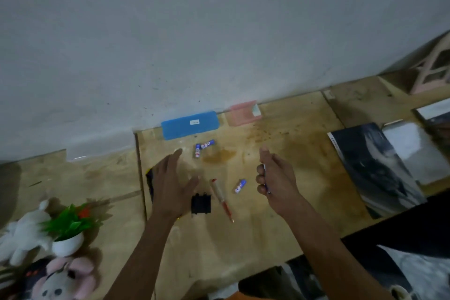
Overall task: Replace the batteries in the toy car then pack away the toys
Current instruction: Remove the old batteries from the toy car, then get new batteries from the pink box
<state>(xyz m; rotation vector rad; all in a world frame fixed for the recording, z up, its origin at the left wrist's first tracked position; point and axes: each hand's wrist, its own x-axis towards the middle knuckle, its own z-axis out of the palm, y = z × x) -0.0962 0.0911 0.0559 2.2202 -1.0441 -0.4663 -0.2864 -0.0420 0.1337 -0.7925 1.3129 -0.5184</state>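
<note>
Battery [266, 179] upright in right hand [275, 182], fingers [261, 179] curled around it.

Both bare forearms reach forward from the lower edge of the view; the left hand [170, 185] is spread flat, palm down, fingers extended forward and thumb splayed to the right; its wrist runs straight into the forearm. The right hand [274, 181] is curled into a loose fist, thumb on top pointing forward, fingers folded inward to the left.
</note>
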